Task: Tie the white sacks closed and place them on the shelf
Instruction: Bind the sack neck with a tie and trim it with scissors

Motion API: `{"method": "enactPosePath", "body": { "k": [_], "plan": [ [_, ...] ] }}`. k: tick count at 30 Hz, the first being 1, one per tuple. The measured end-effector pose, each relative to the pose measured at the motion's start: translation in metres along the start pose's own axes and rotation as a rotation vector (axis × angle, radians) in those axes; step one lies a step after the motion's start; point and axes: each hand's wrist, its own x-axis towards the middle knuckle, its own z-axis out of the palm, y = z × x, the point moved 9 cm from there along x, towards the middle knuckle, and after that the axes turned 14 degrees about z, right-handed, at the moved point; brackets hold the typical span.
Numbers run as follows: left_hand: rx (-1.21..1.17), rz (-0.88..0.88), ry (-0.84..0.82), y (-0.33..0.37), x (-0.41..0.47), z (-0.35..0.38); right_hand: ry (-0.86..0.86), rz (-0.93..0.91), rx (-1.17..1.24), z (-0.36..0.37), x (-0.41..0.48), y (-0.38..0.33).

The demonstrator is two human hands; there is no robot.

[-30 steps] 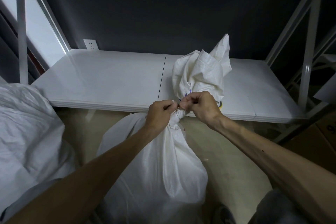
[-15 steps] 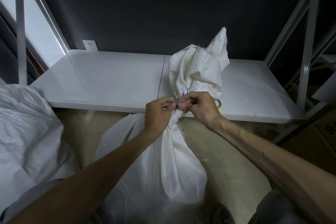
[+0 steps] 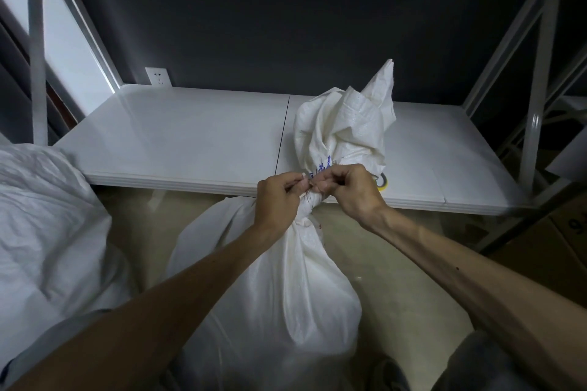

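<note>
A full white sack stands on the floor in front of me, its neck gathered and its loose top flaring up over the shelf edge. My left hand and my right hand meet at the gathered neck. Each pinches a thin tie that I can barely make out between the fingertips. The white shelf lies just behind the sack, low and wide. A second white sack bulges at the left edge of view.
White metal uprights frame the shelf on both sides. A roll of yellow tape lies on the shelf behind my right hand. Cardboard boxes sit on the floor at the right. A wall socket is behind the shelf.
My hands stay at the sack's neck, working the tie with small finger movements. The flared top has shifted slightly.
</note>
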Motion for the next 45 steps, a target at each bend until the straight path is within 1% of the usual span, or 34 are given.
{"method": "enactPosePath", "body": {
  "k": [4, 7, 11, 15, 18, 21, 27, 31, 35, 39, 43, 45],
  "plan": [
    [-0.004, 0.021, -0.047, -0.002, 0.001, 0.005, -0.023, -0.01, -0.056, -0.003, 0.0, 0.0],
    [0.008, 0.047, -0.106, 0.002, 0.0, 0.011, 0.019, -0.079, -0.244, -0.003, -0.003, -0.009],
    [-0.008, 0.013, -0.094, -0.002, -0.002, 0.011, 0.026, -0.138, -0.352, 0.005, -0.008, -0.018],
    [-0.018, -0.014, -0.07, -0.005, -0.003, 0.008, 0.021, -0.172, -0.382, 0.008, -0.01, -0.023],
    [-0.022, 0.001, -0.079, -0.007, -0.002, 0.008, -0.004, -0.147, -0.364, 0.006, -0.009, -0.019],
    [-0.015, 0.012, -0.069, -0.006, -0.002, 0.009, 0.014, -0.155, -0.354, 0.003, -0.009, -0.019],
    [-0.015, -0.006, -0.03, -0.004, 0.001, 0.006, 0.024, -0.14, -0.259, 0.002, -0.004, -0.013],
    [-0.03, -0.032, -0.025, -0.006, 0.002, 0.006, -0.032, -0.065, -0.135, 0.0, -0.001, -0.007],
    [-0.033, -0.042, -0.034, -0.008, 0.001, 0.006, -0.085, -0.064, -0.097, -0.005, -0.005, -0.009],
    [-0.035, -0.036, -0.053, -0.006, -0.001, 0.009, -0.055, -0.071, -0.103, -0.003, -0.004, -0.005],
    [-0.033, -0.025, -0.03, -0.007, -0.002, 0.006, -0.004, -0.06, -0.112, 0.001, -0.005, -0.006],
    [-0.026, -0.005, -0.024, -0.006, -0.002, 0.005, 0.001, -0.036, -0.078, 0.0, -0.004, -0.006]
  ]
}}
